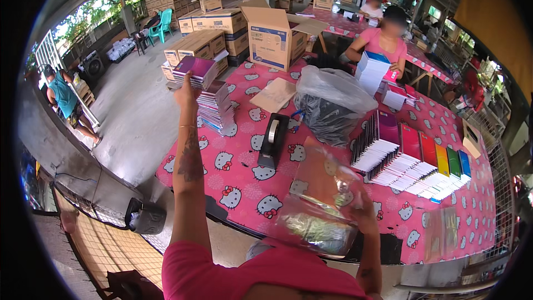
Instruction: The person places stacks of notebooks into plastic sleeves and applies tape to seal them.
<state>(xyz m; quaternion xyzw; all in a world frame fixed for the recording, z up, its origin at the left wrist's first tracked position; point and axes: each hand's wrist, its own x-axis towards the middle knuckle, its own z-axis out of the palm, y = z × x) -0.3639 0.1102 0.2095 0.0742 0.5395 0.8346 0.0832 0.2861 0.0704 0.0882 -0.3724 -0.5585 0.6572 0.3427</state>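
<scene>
My left hand (189, 92) is closed on the near edge of a bundle of spiral notebooks (195, 69) with a purple cover on top. That bundle sits over a taller notebook stack (215, 106) at the table's left edge. My right hand (364, 212) is at the right edge of clear plastic bags (313, 211) by the near table edge. Motion smears its fingers, so I cannot tell whether they grip the plastic. A black tape dispenser (273, 140) stands between my hands. Right of it, rows of spiral notebooks (405, 169) show purple, red, yellow, green and blue covers.
A large clear bag with dark contents (333, 105) rests mid-table beside a brown cardboard piece (273, 95). An open carton (270, 39) stands behind. Across the table, a person in pink (383, 44) handles a tall notebook stack (371, 72). A dark bin (145, 216) is at lower left.
</scene>
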